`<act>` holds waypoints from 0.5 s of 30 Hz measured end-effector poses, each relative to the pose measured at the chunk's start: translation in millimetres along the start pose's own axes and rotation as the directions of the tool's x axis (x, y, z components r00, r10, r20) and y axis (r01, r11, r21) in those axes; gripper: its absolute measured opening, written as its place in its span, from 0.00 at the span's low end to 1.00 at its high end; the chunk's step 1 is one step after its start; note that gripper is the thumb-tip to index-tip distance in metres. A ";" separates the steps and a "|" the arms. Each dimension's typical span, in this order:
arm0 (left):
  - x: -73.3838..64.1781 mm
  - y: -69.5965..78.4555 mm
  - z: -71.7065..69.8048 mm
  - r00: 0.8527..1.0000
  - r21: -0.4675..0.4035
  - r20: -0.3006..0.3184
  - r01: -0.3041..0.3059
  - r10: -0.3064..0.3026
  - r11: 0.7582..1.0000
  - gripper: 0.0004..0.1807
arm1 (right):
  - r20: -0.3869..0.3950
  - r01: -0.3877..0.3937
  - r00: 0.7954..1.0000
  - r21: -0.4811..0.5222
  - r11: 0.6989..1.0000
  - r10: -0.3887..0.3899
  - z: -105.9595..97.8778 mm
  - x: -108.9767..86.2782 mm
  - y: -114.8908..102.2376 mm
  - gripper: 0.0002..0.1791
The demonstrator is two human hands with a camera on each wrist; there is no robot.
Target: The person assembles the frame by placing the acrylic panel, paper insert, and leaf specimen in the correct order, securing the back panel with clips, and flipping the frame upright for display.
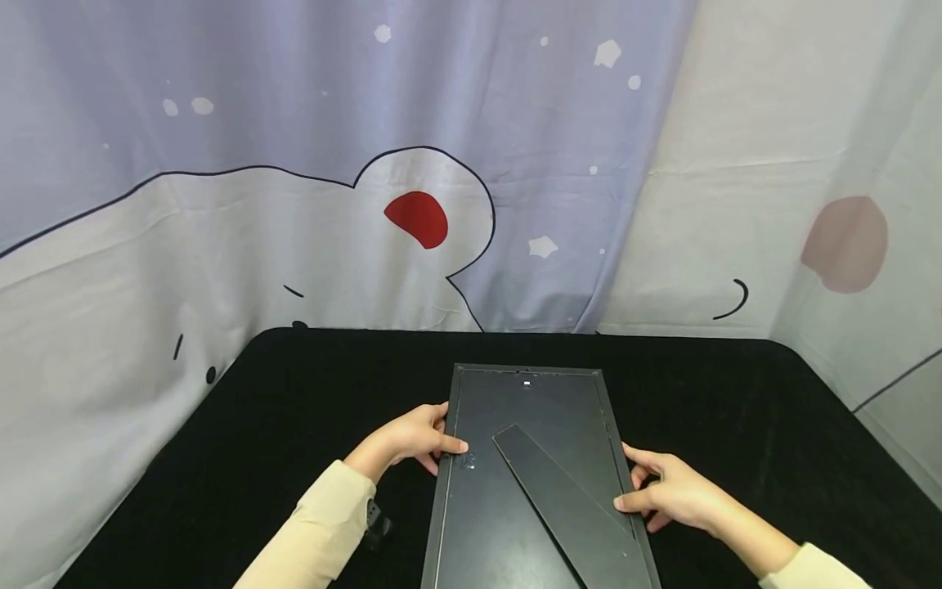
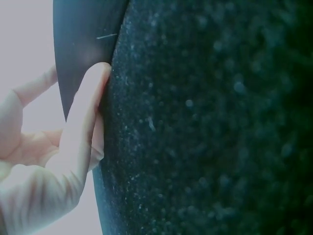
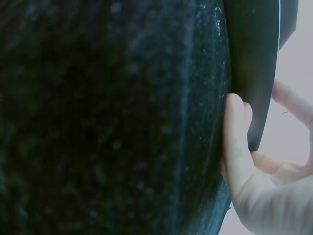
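A dark picture frame lies back side up in the head view, its long easel leg running diagonally over the backing. My left hand grips its left edge, thumb over the top and the other fingers at the side. On the opposite edge, lower down, my right hand pinches the rim in the same way. Both wrist views show fingers against the frame's side, close to the black cloth. The frame's near end runs out of the head view.
Black cloth covers the table. A printed curtain hangs behind it and along both sides. Beside the left sleeve is a small black device, partly hidden by the arm.
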State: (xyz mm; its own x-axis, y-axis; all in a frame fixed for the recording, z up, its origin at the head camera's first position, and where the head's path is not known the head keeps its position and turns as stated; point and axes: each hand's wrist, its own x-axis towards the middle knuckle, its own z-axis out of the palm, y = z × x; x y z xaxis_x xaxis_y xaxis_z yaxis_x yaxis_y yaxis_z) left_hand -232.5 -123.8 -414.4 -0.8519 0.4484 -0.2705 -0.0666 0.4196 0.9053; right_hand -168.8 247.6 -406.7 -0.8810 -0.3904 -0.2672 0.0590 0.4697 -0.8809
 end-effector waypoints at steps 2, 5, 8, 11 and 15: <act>-0.3 -0.7 -0.5 1.000 0.001 -0.004 0.000 0.000 1.000 0.34 | 0.015 0.002 1.000 -0.003 1.000 -0.002 -0.1 1.4 0.8 0.50; -1.1 -0.6 -0.8 1.000 0.005 -0.008 -0.002 0.002 1.000 0.34 | 0.043 -0.008 0.999 -0.003 1.000 0.008 -1.6 3.9 1.6 0.51; -0.9 -1.0 -0.4 1.000 0.006 -0.004 -0.006 0.006 1.000 0.35 | 0.076 -0.029 0.997 -0.004 1.000 0.029 -5.3 5.7 1.2 0.51; -1.0 -1.1 0.2 1.000 0.009 -0.002 -0.015 0.015 1.000 0.35 | 0.119 -0.026 0.993 -0.004 1.000 0.026 -10.0 8.0 0.0 0.52; -1.6 -0.7 0.4 1.000 0.011 -0.004 -0.019 0.019 1.000 0.34 | 0.166 0.000 0.986 -0.006 1.000 0.001 -16.1 12.3 -2.9 0.51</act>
State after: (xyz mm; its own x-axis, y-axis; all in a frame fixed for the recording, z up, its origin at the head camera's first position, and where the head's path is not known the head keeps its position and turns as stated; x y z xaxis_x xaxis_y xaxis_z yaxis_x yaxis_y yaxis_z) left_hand -230.8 -124.6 -414.7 -0.8552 0.4529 -0.2520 -0.0446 0.4201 0.9064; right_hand -187.4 254.2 -401.1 -0.7905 -0.5165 -0.3291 0.0559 0.4743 -0.8786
